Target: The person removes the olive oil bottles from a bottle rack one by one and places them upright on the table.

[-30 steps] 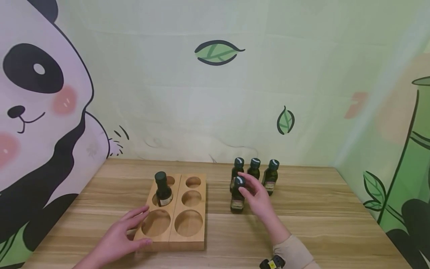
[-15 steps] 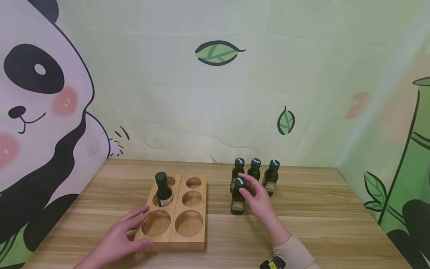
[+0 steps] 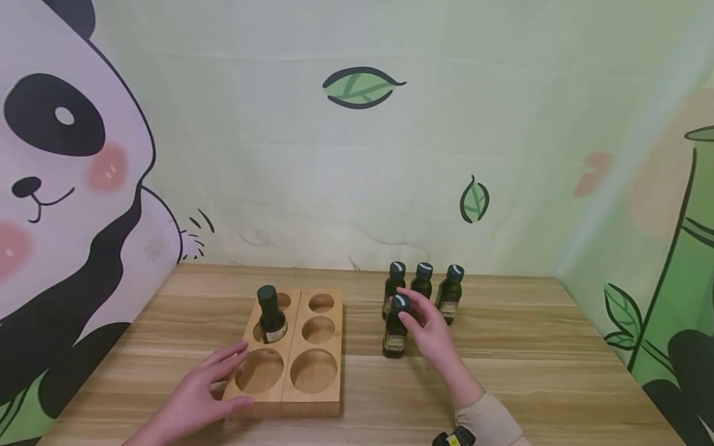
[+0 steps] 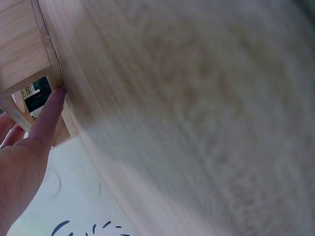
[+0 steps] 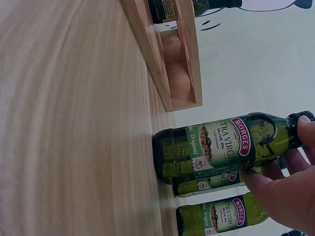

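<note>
A wooden rack (image 3: 312, 396) with round holes in two columns stands on the table. One dark bottle with a green-black cap (image 3: 269, 305) sits in a left-column hole, leaning slightly. My left hand (image 3: 192, 396) rests at the rack's near left corner, fingers extended along its side and thumb at the front. To the rack's right, my right hand (image 3: 431, 331) pinches an olive oil bottle (image 5: 216, 147) near its cap, between thumb and fingers. The bottle is nearly upright, slightly tilted. Whether its base touches the table is unclear.
Behind the held bottle stand three similar bottles: one on the left (image 3: 394, 288), one in the middle (image 3: 422, 285), partly hidden by my fingers, and one on the right (image 3: 449, 297). A printed cloth backdrop (image 3: 279, 155) rises behind the wooden table (image 3: 519, 347).
The held bottle's base has shifted slightly towards me. My left hand and the rack keep their places.
</note>
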The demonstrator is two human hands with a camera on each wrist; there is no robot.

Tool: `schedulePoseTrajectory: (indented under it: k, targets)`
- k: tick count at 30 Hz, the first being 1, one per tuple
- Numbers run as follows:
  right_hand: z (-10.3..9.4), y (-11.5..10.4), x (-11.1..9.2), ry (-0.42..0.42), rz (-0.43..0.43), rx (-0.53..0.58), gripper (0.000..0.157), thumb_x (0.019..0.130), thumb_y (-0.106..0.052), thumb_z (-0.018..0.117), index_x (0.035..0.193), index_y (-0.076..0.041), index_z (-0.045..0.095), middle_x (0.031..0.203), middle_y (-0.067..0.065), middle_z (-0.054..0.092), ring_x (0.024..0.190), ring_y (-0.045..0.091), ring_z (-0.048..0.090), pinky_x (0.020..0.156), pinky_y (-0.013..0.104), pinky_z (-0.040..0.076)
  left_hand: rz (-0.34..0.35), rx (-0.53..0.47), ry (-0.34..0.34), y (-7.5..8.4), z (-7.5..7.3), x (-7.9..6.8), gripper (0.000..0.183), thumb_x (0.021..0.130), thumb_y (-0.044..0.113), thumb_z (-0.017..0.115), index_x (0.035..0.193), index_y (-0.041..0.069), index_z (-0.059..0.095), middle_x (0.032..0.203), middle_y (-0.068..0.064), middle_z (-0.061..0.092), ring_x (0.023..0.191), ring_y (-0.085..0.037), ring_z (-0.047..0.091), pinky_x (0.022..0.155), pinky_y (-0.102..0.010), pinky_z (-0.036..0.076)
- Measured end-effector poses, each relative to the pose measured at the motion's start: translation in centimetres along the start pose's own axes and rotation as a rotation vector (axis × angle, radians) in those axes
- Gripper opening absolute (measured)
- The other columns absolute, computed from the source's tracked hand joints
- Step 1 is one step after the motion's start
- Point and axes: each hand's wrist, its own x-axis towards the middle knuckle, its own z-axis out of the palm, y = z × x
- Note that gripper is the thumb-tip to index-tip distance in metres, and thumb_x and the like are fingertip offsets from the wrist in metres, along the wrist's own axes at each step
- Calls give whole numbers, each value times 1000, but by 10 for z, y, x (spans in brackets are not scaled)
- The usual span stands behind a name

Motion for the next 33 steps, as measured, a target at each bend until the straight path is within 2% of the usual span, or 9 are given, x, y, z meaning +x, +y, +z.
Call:
schedulePoseTrajectory:
  k: [5, 12, 18, 22, 27, 33]
  targets:
    - [-2, 0, 0, -14, 26, 11, 42, 96, -1, 61, 136, -10, 57, 130, 16, 63, 122, 31, 56, 104, 51, 42, -20, -18, -7, 0, 0, 0, 83, 75, 46, 85, 138, -1, 56, 148, -12, 45, 126, -38, 49, 75, -26, 57]
    - [-4, 1, -1, -42, 28, 31, 45, 96, -1, 61, 139, -10, 55, 134, 17, 60, 125, 32, 54, 106, 49, 41, 6, -1, 0, 1, 0, -1, 81, 76, 44, 85, 137, -1, 58, 147, -13, 47, 126, -39, 48, 76, -31, 58]
    - [-8, 3, -3, -50, 24, -37, 51, 96, -3, 64, 144, -11, 51, 142, 16, 53, 127, 34, 51, 108, 50, 39, -1, -16, -8, 2, -1, -1, 80, 75, 42, 86, 137, -1, 57, 147, -14, 47, 126, -39, 49, 75, -31, 58]
    - [-12, 5, -6, -31, 24, -58, 51, 94, -4, 66, 143, -8, 51, 139, 19, 55, 127, 35, 51, 108, 49, 39, -3, -21, -8, 2, 0, -1, 80, 75, 41, 86, 137, -1, 57, 147, -14, 46, 126, -40, 49, 75, -30, 58]
    - [-18, 6, -12, 3, -38, -70, 50, 94, -6, 68, 140, -3, 52, 129, 18, 61, 125, 33, 54, 108, 47, 39, 13, -11, 3, 2, 0, -1, 80, 75, 42, 86, 136, -1, 58, 147, -14, 47, 125, -39, 50, 74, -29, 58]
    - [-23, -6, -17, 88, -142, -173, 46, 90, -6, 73, 133, -4, 58, 118, 15, 67, 115, 29, 61, 102, 47, 45, 8, -13, 4, 1, 1, -1, 81, 75, 43, 86, 136, -2, 57, 147, -13, 47, 123, -40, 51, 73, -29, 58]
